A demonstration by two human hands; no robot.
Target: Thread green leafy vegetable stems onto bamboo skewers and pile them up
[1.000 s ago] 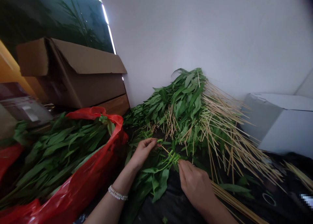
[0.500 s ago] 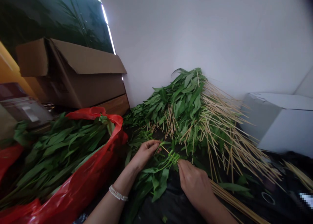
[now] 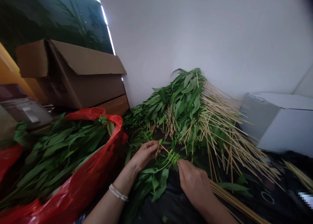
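Observation:
My right hand (image 3: 194, 181) is closed around a bamboo skewer (image 3: 164, 148), whose pointed end sticks out to the upper left. Folded green stems (image 3: 173, 157) are threaded on the skewer just beyond my fingertips, and their long leaves (image 3: 158, 183) hang below. My left hand (image 3: 146, 155), a beaded bracelet at its wrist, pinches a green leafy stem (image 3: 160, 141) beside the skewer's tip. The part of the skewer inside my right hand is hidden.
Skewered greens (image 3: 188, 90) are heaped against the wall, sticks (image 3: 234, 142) jutting right. Loose skewers (image 3: 237, 198) lie by my right forearm. A red plastic bag (image 3: 80, 171) of leafy greens (image 3: 63, 149) stands left, before a cardboard box (image 3: 95, 87). A white box (image 3: 286, 123) is right.
The stem in my left hand has tilted more upright and shifted slightly left, and more of the skewer's tip shows. My right hand has hardly moved.

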